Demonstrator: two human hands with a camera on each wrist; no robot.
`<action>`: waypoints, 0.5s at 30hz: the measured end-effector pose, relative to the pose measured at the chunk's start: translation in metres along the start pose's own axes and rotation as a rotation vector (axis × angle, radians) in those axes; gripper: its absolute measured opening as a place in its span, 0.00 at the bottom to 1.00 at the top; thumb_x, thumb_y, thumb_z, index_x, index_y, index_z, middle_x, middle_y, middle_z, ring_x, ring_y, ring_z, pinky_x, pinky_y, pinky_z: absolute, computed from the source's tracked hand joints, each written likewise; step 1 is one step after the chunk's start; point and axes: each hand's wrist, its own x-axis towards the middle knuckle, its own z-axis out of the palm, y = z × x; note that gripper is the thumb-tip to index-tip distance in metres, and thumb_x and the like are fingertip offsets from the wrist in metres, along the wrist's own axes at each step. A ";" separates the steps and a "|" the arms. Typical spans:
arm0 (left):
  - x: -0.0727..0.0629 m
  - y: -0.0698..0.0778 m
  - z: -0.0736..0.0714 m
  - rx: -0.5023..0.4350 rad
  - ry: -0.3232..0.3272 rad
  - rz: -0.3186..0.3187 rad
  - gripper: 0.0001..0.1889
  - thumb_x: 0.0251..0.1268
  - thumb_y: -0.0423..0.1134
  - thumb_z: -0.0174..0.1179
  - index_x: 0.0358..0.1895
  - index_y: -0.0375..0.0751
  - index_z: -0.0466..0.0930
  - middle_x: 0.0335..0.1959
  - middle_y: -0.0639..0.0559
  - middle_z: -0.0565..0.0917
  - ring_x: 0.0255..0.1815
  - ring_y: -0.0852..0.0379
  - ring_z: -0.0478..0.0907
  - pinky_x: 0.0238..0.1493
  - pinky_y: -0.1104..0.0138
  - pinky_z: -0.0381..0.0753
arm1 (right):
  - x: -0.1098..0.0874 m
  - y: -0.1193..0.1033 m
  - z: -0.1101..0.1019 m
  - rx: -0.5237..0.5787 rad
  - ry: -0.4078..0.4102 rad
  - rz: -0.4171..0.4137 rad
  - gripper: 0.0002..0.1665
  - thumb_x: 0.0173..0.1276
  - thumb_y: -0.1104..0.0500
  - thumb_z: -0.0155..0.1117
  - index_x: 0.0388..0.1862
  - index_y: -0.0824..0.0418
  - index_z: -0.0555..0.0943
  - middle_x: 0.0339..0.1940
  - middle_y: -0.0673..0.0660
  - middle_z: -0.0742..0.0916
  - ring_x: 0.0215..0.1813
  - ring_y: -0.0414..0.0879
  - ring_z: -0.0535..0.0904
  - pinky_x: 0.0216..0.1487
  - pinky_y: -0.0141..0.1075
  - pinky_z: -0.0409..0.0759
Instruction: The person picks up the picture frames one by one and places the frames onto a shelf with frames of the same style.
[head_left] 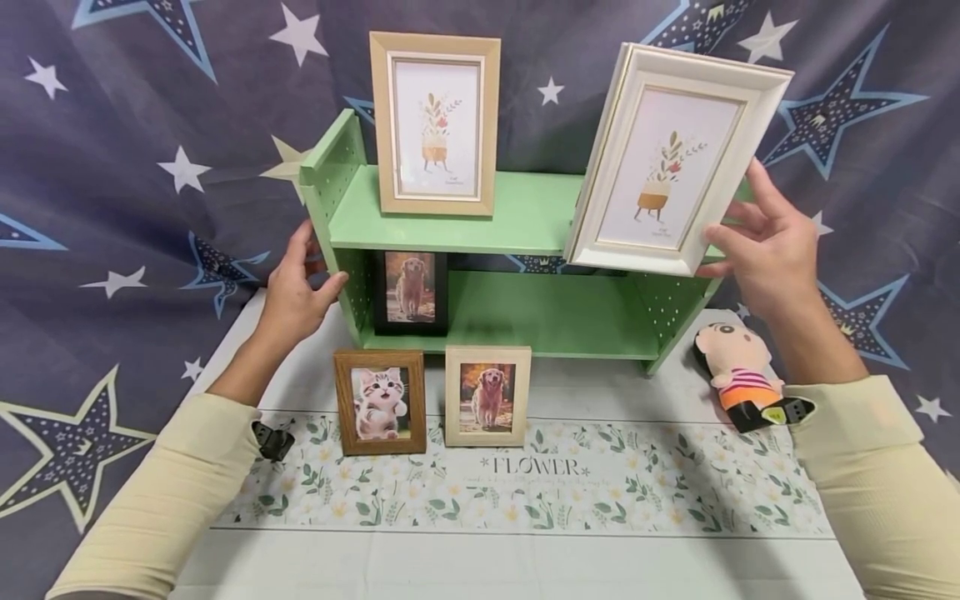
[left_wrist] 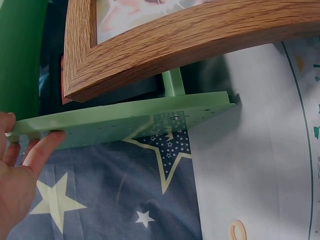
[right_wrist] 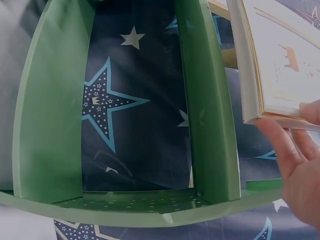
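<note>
By its right edge, a white picture frame (head_left: 611,150) with a potted-plant print is gripped in my right hand (head_left: 776,246), thumb at the front. It tilts in front of the right part of the green shelf's (head_left: 525,237) upper board; whether it touches the board I cannot tell. My left hand (head_left: 296,287) holds the shelf's left side panel (left_wrist: 115,117) at its front edge, thumb on the edge and fingers outside. A light wood frame (head_left: 381,142) with a similar print stands on the upper board. A black frame (head_left: 442,304) with a dog photo stands on the lower board, at left.
A brown wood frame (head_left: 342,408) with a kitten photo and a pale frame (head_left: 525,400) with a dog photo stand before the shelf. A plush doll (head_left: 738,354) lies by my right wrist. The flower-printed tablecloth (head_left: 525,487) spreads in front; a starry curtain (head_left: 247,158) hangs behind.
</note>
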 end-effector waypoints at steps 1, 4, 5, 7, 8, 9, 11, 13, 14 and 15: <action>0.000 0.000 0.000 0.000 0.000 0.001 0.46 0.72 0.31 0.61 0.84 0.60 0.44 0.66 0.31 0.73 0.66 0.31 0.76 0.51 0.38 0.85 | 0.001 0.000 0.000 0.003 0.003 0.001 0.49 0.63 0.80 0.63 0.77 0.42 0.70 0.55 0.53 0.90 0.47 0.41 0.90 0.26 0.41 0.86; -0.001 0.000 0.000 -0.002 -0.008 -0.003 0.46 0.72 0.32 0.61 0.84 0.60 0.44 0.67 0.31 0.73 0.66 0.31 0.76 0.51 0.38 0.85 | 0.003 0.000 0.001 0.000 0.009 -0.001 0.49 0.63 0.80 0.63 0.76 0.42 0.71 0.52 0.51 0.91 0.45 0.41 0.91 0.25 0.41 0.86; -0.001 -0.001 0.001 -0.003 -0.011 -0.003 0.45 0.72 0.32 0.61 0.84 0.60 0.44 0.67 0.31 0.73 0.66 0.31 0.76 0.51 0.38 0.85 | 0.004 0.000 0.002 -0.002 0.011 0.003 0.49 0.63 0.81 0.62 0.76 0.42 0.71 0.52 0.52 0.91 0.45 0.41 0.91 0.25 0.41 0.86; -0.001 -0.001 0.001 -0.006 -0.015 -0.001 0.45 0.72 0.32 0.61 0.84 0.60 0.44 0.68 0.31 0.73 0.66 0.31 0.76 0.51 0.38 0.85 | 0.005 0.000 0.002 -0.005 0.019 0.011 0.49 0.63 0.81 0.62 0.76 0.42 0.71 0.52 0.52 0.91 0.45 0.41 0.91 0.25 0.41 0.86; -0.001 0.000 0.001 -0.007 -0.016 0.001 0.45 0.72 0.32 0.60 0.84 0.60 0.44 0.68 0.31 0.73 0.66 0.30 0.76 0.51 0.38 0.85 | 0.006 -0.001 0.003 -0.017 0.022 0.015 0.49 0.63 0.80 0.62 0.76 0.41 0.71 0.54 0.53 0.91 0.45 0.41 0.91 0.25 0.41 0.86; -0.001 0.000 0.001 -0.006 -0.015 0.003 0.45 0.72 0.32 0.60 0.84 0.60 0.45 0.67 0.31 0.73 0.66 0.30 0.76 0.51 0.38 0.85 | 0.007 -0.001 0.003 -0.025 0.025 0.023 0.49 0.63 0.80 0.61 0.76 0.40 0.71 0.55 0.53 0.90 0.46 0.40 0.90 0.25 0.41 0.86; 0.000 0.000 0.000 -0.002 -0.009 0.008 0.45 0.72 0.32 0.61 0.84 0.59 0.45 0.67 0.31 0.73 0.66 0.30 0.76 0.51 0.38 0.85 | 0.011 -0.003 0.004 -0.041 0.030 0.035 0.49 0.64 0.80 0.62 0.75 0.39 0.71 0.59 0.55 0.89 0.47 0.40 0.90 0.25 0.42 0.86; 0.001 0.001 0.000 -0.001 -0.005 0.008 0.45 0.72 0.32 0.61 0.84 0.60 0.45 0.67 0.31 0.73 0.66 0.31 0.76 0.51 0.38 0.85 | 0.014 -0.004 0.005 -0.068 0.029 0.050 0.49 0.64 0.78 0.62 0.75 0.36 0.70 0.62 0.57 0.87 0.47 0.39 0.90 0.26 0.42 0.87; 0.001 0.001 0.000 0.001 -0.004 0.006 0.45 0.72 0.32 0.61 0.84 0.60 0.45 0.67 0.31 0.73 0.65 0.31 0.76 0.51 0.38 0.85 | 0.015 -0.004 0.006 -0.074 0.029 0.058 0.49 0.64 0.78 0.62 0.75 0.36 0.70 0.63 0.57 0.86 0.48 0.39 0.90 0.26 0.42 0.87; 0.001 0.000 0.000 0.003 -0.003 0.003 0.46 0.72 0.31 0.61 0.84 0.60 0.45 0.67 0.31 0.73 0.66 0.31 0.76 0.51 0.39 0.86 | 0.017 -0.004 0.007 -0.079 0.029 0.067 0.49 0.65 0.78 0.63 0.75 0.35 0.70 0.64 0.58 0.86 0.48 0.39 0.89 0.27 0.42 0.87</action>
